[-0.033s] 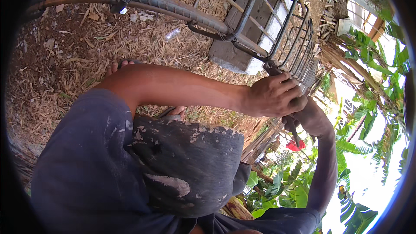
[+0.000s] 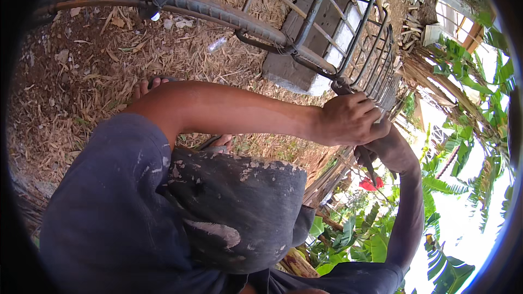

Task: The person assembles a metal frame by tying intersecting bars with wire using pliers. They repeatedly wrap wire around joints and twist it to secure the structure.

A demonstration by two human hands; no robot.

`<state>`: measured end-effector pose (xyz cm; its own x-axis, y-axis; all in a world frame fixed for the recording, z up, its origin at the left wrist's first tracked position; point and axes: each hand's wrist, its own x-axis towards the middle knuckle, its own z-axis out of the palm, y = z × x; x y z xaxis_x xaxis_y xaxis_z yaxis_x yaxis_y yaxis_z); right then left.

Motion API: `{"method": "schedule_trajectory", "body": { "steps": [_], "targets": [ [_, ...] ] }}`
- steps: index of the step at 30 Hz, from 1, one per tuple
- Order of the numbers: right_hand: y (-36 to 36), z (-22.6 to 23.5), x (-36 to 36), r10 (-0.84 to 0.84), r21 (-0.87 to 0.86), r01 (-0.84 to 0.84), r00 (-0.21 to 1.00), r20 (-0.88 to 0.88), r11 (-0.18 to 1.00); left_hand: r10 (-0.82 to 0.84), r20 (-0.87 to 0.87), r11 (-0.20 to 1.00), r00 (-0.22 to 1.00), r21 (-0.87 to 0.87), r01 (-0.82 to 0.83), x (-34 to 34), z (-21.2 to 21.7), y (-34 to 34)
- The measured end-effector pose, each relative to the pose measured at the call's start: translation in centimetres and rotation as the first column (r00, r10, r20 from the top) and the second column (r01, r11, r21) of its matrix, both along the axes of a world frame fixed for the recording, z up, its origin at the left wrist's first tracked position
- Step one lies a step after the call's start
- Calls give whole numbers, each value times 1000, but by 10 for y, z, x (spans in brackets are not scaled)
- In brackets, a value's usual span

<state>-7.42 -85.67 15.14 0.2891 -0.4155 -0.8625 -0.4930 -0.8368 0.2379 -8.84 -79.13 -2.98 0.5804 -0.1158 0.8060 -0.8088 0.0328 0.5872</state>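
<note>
My left hand (image 2: 348, 120) is closed in a fist at the lower corner of a dark wire basket (image 2: 357, 38), gripping a dark metal piece (image 2: 341, 88) that sticks out above the knuckles. Just below and touching it, my right hand (image 2: 393, 151) is wrapped around a slim dark tool handle (image 2: 369, 167) that points downward. My left forearm stretches across the middle of the view; my right arm comes up from the lower right. What the tool's tip meets is hidden by my hands.
A bicycle tyre (image 2: 180, 0) curves along the top, with the basket fixed beside it. A grey concrete block (image 2: 305, 54) lies under the basket. Dry straw-covered ground (image 2: 81, 76), my toes (image 2: 154, 83), green banana leaves (image 2: 463, 147) and a red flower (image 2: 370, 184) surround me.
</note>
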Motion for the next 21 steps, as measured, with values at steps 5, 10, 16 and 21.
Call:
{"method": "schedule_trajectory", "body": {
  "steps": [5, 10, 16, 21],
  "targets": [
    [41, 1, -23, 895, -576, -711, 438, 86, 403, -205, -62, 974, 977, 88, 210, 36, 1, -11],
    [-25, -2, -9, 997, -712, -701, 81, -19, 43, -353, -379, 893, 856, 138, 429, 49, 21, -15],
    [-19, 15, 114, 971, -399, -909, -194, 140, -124, -268, -688, 958, 675, -119, 259, 81, 38, 1],
    [-48, 4, 110, 971, -394, -919, -122, 204, -32, -261, -616, 957, 743, -67, 281, 75, 28, -13]
  ]
}}
